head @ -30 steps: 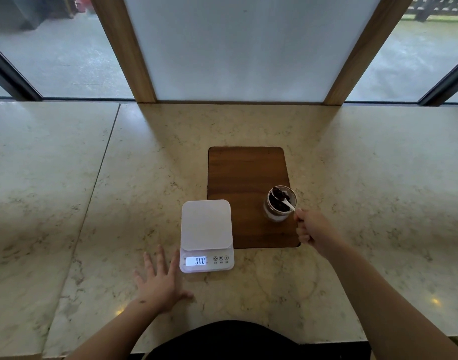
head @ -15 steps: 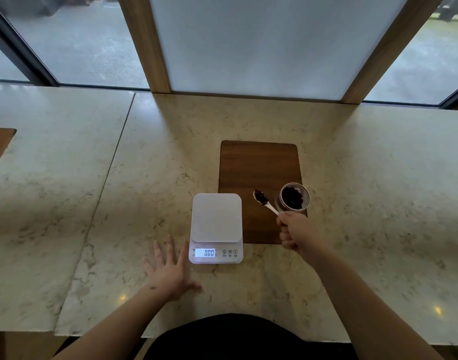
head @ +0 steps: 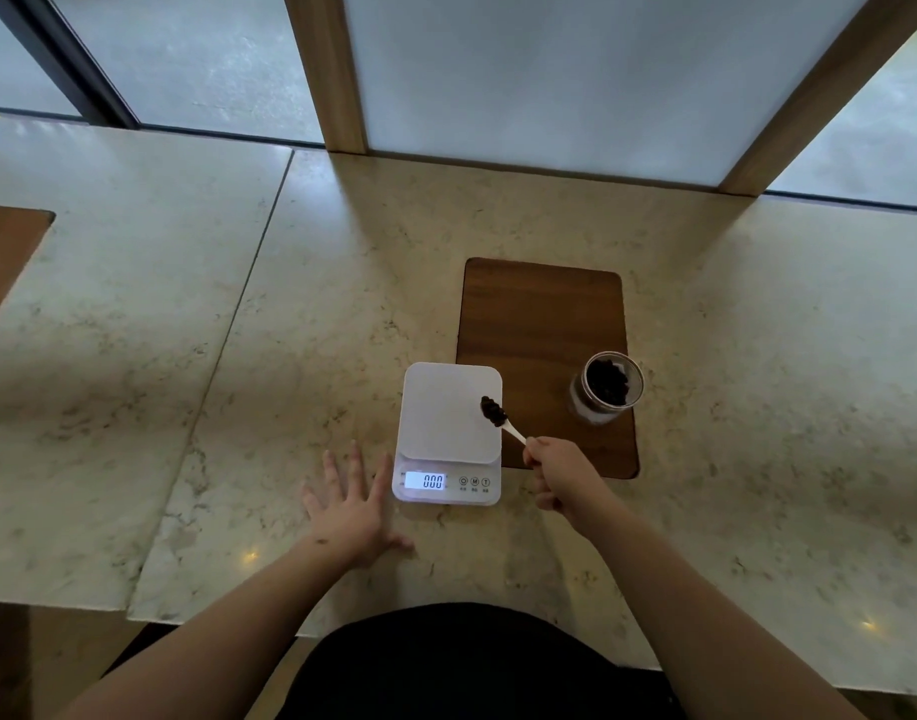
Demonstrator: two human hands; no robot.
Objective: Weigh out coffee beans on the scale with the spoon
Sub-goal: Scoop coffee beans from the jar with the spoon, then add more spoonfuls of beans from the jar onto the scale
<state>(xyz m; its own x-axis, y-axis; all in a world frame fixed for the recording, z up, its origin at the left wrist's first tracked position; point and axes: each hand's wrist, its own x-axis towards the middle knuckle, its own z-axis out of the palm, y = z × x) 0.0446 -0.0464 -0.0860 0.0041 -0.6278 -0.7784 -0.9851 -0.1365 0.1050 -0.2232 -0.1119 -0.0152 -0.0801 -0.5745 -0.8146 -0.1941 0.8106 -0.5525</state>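
Just beyond the right hand [head: 555, 472], pinching the light, stiff spoon [head: 513, 431] by its handle end, loose beans [head: 493, 410] heaped over the scale [head: 448, 413] could roll off, while the left hand [head: 350, 511] lies flat and spread on the table [head: 290, 330].

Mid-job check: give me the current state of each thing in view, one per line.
scale: on, display reads 0.00, platform bare.
spoon: loaded with beans, held over the platform's right edge.
jar: open, upright on the wooden board, beans inside.
right hand: closed on the spoon handle.
left hand: flat, fingers spread, on the counter.
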